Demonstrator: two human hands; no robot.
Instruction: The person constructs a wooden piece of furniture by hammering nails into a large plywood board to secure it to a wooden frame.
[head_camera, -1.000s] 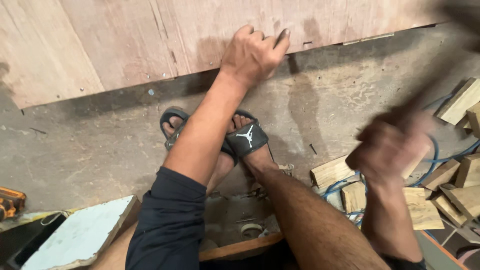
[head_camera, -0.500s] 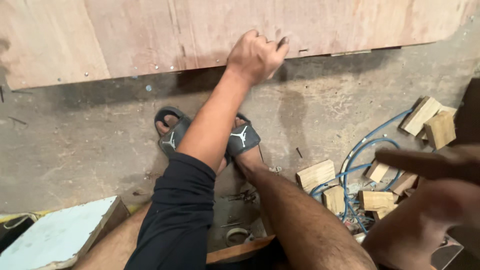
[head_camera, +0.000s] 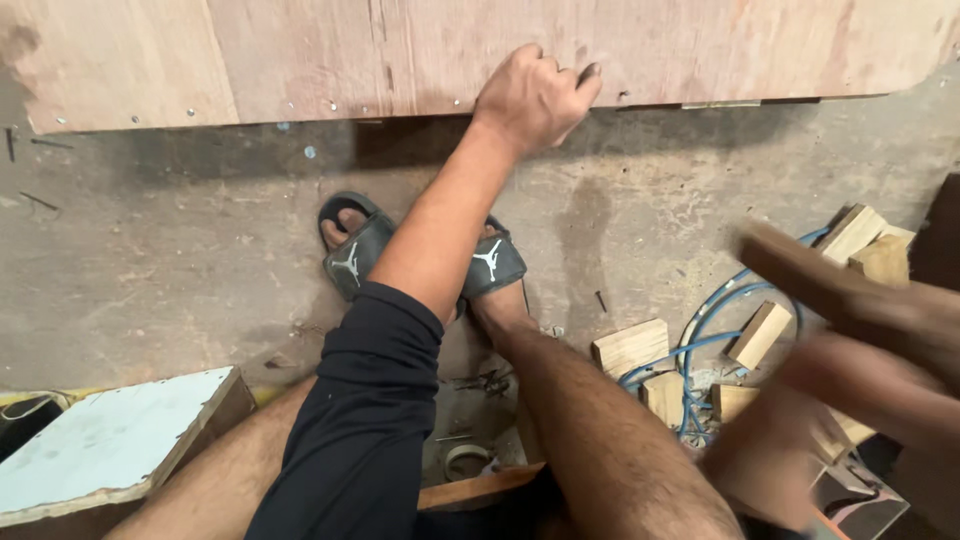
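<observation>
Hands at a plywood sheet lying on a concrete floor.

Left hand sits at 12 o'clock, fingers curled, knuckles up, pressing on the sheet's lower edge; it grips nothing that shows. Right hand at 4 o'clock is a motion blur with a brown wooden shape above it, so its grip cannot be told. Sandalled feet stand at centre. Wood offcuts and a blue hose lie at 3 to 4 o'clock, a white-topped board at 8.
</observation>
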